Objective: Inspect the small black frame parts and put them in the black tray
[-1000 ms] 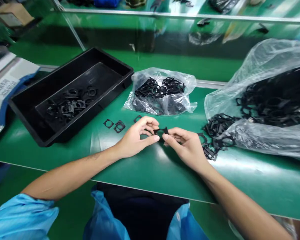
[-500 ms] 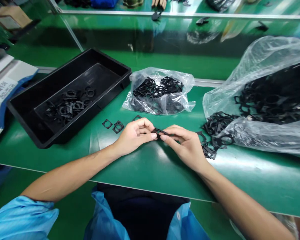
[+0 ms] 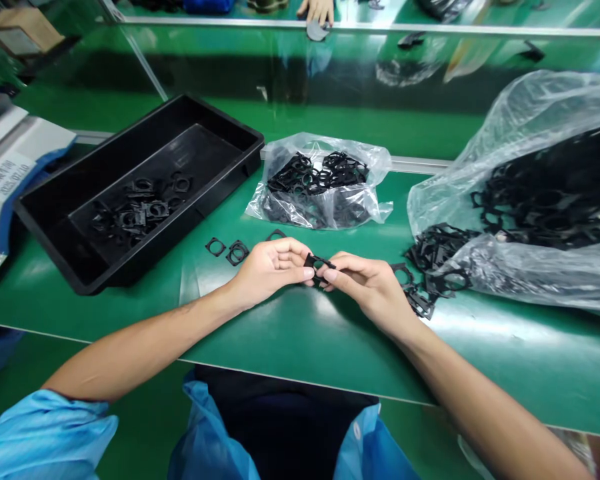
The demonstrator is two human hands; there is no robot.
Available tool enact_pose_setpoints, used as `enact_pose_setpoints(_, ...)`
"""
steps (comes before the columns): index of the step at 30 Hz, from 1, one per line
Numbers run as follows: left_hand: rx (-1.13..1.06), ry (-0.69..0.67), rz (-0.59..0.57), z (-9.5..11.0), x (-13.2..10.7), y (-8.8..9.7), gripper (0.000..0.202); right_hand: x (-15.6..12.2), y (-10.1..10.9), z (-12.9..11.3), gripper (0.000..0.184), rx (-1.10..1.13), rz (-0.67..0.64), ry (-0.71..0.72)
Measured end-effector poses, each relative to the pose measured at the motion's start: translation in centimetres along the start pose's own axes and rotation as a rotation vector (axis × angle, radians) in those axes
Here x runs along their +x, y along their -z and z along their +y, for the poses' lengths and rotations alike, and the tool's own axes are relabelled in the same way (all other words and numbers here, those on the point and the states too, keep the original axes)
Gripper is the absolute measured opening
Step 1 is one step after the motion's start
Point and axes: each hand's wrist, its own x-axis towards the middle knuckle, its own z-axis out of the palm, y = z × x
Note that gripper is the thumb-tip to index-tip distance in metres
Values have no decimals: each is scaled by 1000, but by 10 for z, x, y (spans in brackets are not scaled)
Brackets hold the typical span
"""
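Between my hands, just above the green table (image 3: 280, 333), is a black plastic frame with a round hole (image 3: 321, 260). My left hand (image 3: 276, 270) pinches its left side between thumb and fingers. On the opposite side my right hand (image 3: 367, 280) grips the frame's right edge, thumb nearest me. Fingertips cover parts of the piece. Left of my left hand, a loose black frame (image 3: 215, 247) lies flat, and a small overlapping group of frames (image 3: 237, 253) rests beside it. A heap of similar black parts (image 3: 423, 300) lies right of my right hand.
A black tray (image 3: 220, 180) holding several frames stands at left. Behind my hands sits a clear bag (image 3: 325, 212) of black parts; a larger open bag (image 3: 510, 273) spills parts at right. Across the bench, another person's hand (image 3: 319, 10) holds a round piece. A white-and-blue machine (image 3: 10, 173) stands far left.
The black frame has tilted in my hands, so its round hole now faces me more. Across the bench, the other person's hand has turned its round piece, which looks lighter.
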Motion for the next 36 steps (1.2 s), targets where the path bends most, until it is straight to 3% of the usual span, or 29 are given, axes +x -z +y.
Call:
enact_pose_setpoints(9, -32, -5, 30, -5, 3, 2, 34, -1, 1, -1, 39, -83, -2, 42)
enact_pose_setpoints(23, -171, 170, -156, -1, 4, 7, 32, -1, 1, -4, 38, -61, -4, 32)
enact_pose_setpoints(31, -74, 207, -204, 2, 3, 10, 32, 1, 1, -5, 41, 4, -4, -58)
enact_pose_setpoints(36, -88, 134, -137, 0, 3, 8, 32, 0, 0, -6, 43, 12, 27, -45)
